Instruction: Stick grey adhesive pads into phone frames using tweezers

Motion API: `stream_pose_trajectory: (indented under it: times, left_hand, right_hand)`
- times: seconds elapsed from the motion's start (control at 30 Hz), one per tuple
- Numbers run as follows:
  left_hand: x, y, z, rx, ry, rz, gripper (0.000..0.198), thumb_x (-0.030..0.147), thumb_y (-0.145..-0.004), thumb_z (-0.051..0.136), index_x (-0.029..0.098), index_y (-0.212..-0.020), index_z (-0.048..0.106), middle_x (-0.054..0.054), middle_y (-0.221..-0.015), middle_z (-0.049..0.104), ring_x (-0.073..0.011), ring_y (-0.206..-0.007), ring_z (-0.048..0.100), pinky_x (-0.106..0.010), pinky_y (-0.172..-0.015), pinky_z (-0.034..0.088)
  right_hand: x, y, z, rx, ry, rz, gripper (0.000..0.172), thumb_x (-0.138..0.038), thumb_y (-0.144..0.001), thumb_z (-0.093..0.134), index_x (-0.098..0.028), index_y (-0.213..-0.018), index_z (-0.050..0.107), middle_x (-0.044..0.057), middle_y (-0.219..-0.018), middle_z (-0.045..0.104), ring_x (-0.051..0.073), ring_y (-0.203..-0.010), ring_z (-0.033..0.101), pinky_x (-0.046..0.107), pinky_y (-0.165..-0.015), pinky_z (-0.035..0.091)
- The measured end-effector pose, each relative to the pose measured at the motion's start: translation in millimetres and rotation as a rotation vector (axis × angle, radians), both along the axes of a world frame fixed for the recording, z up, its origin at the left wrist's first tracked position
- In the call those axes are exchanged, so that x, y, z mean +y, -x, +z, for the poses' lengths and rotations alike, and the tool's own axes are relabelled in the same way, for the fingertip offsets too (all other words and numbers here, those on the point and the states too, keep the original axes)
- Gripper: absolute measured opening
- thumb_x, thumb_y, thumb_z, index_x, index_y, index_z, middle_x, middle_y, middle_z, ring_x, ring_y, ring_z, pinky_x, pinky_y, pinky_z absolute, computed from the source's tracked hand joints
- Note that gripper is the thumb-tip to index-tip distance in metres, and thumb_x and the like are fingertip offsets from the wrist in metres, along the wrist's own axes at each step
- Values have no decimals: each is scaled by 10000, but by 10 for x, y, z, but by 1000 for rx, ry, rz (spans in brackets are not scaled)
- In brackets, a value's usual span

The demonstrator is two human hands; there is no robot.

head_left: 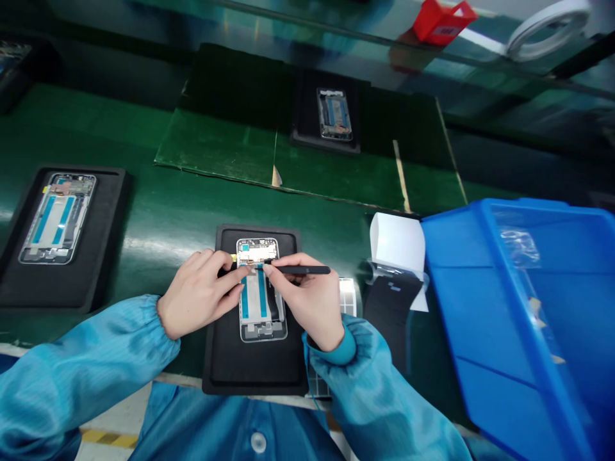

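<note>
At the near edge of the green bench [158,214], a black tray [254,374] carries an opened phone chassis [254,301], set closer to the tray's far edge than to its near one. From where I stand, assembly appears partway along: white-topped circuitry [262,254] is in place at the chassis's far end, and two blue strips [262,298] run down the pale central bay. No back cover is fitted — the interior lies exposed. Closing the unit is presumably left; whether the detail under the fingers is finished cannot be told.

Left hand [199,289]: fingers half bent, thumb and index tip apart, index tip resting on the chassis just below the circuitry. Any small part under it is too fine to make out.

Right hand [312,301]: thumb and fingers pinch a slim black hand tool [314,270] — tweezers, by its look — with the tip directed at the same spot, beside the left index tip. Whether the tip grips anything is not discernible.

A similar open chassis [57,218] lies at the far end of the left-hand tray [48,291], likewise without a cover.
</note>
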State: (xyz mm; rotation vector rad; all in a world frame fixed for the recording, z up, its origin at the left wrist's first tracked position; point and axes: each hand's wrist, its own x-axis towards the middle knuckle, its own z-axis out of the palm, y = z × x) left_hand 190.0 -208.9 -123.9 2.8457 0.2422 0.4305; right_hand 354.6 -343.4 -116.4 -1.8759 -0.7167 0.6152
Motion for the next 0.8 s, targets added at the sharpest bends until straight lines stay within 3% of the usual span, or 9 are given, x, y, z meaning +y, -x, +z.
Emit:
stream_pose_trajectory:
  times: [0.8]
  left_hand:
    - [-41,-22,68,81,-113,8,322,306,-952,523,193,-1230,640,-88,-930,544,-235,-820,470,-367,-681,390]
  right_hand:
    - [-13,-10,25,-38,6,24,128,-318,-790,746,-199,-811,702,44,-769,736,186,-639,692,294,-603,577]
